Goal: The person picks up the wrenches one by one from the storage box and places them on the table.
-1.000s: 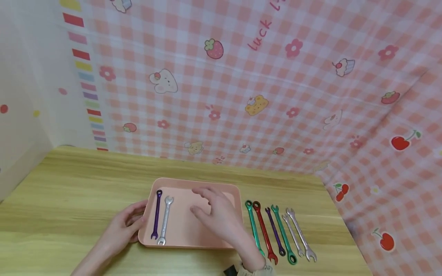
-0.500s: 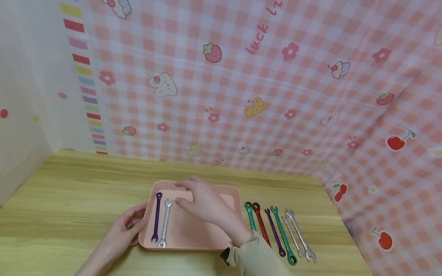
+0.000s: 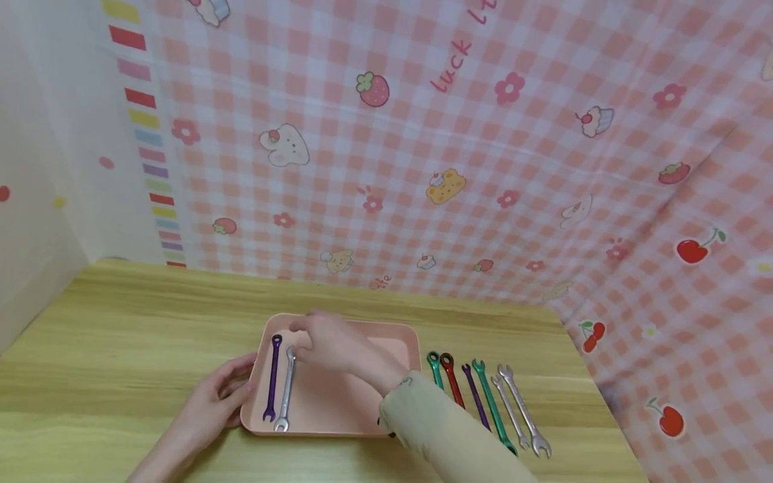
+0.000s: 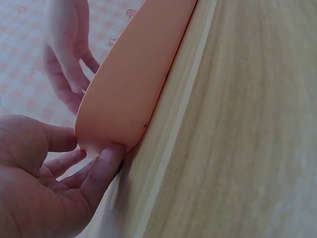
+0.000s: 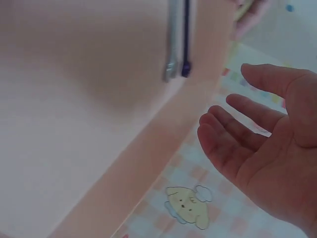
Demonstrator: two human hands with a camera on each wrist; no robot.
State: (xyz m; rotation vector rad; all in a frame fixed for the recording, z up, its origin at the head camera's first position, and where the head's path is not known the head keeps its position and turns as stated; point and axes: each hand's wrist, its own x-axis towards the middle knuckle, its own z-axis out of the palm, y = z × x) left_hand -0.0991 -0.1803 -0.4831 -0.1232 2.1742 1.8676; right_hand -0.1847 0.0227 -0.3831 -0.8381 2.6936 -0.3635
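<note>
A pink tray lies on the wooden table, with a purple wrench and a silver wrench side by side along its left end. My left hand holds the tray's left end; in the left wrist view its thumb and fingers press against the tray wall. Over the tray, my right hand overlaps the far end of the silver wrench in the head view. The right wrist view shows that hand with fingers spread and slightly bent, holding nothing, beside the wrench ends.
Right of the tray lie several more wrenches in a row: a green one, a red one, a purple one, another green and two silver ones. The right sleeve covers some lower ends. Checked cloth hangs behind.
My right hand has moved left across the tray to the silver wrench's far end, its sleeve now over the lower ends of some loose wrenches. The left hand stays at the tray.
</note>
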